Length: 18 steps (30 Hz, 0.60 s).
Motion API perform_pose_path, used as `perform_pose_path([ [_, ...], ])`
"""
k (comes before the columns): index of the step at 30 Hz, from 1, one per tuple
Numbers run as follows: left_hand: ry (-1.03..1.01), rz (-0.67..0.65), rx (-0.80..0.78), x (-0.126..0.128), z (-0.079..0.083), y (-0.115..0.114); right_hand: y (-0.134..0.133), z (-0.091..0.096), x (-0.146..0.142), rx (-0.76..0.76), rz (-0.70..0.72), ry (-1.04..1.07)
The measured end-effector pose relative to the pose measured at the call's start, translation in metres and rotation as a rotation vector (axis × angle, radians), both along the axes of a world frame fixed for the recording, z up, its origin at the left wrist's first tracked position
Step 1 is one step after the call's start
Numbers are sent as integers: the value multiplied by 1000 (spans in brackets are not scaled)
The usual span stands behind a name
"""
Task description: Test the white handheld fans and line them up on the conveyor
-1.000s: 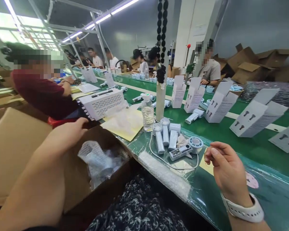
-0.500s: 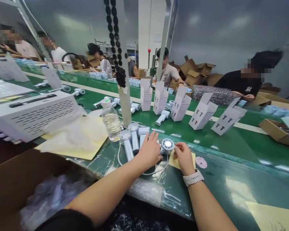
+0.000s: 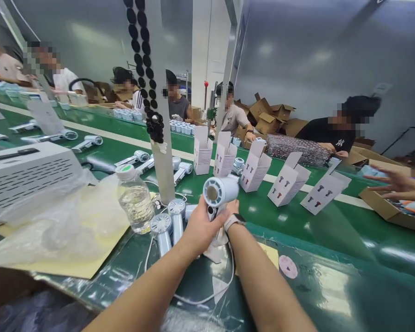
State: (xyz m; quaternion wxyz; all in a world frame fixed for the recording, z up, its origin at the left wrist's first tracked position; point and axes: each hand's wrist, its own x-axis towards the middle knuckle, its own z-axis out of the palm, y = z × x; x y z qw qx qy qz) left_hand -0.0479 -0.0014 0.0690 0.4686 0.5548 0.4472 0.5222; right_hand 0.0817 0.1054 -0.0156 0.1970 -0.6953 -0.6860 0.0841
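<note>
The green, glossy **surface** (image 3: 346, 240) runs away from you, with a pale stripe along it. Across its far half stands a row of white cardboard cartons (image 3: 256, 173), their flaps up. Toward its left edge sit a white slatted box (image 3: 27, 184) and crumpled clear plastic film (image 3: 65, 221) on a yellow sheet (image 3: 90, 265). Beside them is a ribbed plastic water bottle (image 3: 134, 203). Smooth white hair dryers (image 3: 177, 221) stand on end just past your hands.

You hold another white hair dryer (image 3: 221, 191) up off the surface, its round barrel tilted, closed around the handle by your left grip (image 3: 202, 228). Your right grip (image 3: 232, 207) is mostly hidden behind it, so you cannot tell whether it is closed. A thin white cord (image 3: 207, 299) trails down across the surface.
</note>
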Motion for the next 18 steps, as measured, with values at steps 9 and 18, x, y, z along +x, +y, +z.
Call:
perform_pose_path([
  [9,-463,-203,-375,5,-20,10,-19,3,1,139,-135,304],
  [18,-749,-108,-672,7,-2,12,-145,41,17,232,239,636],
])
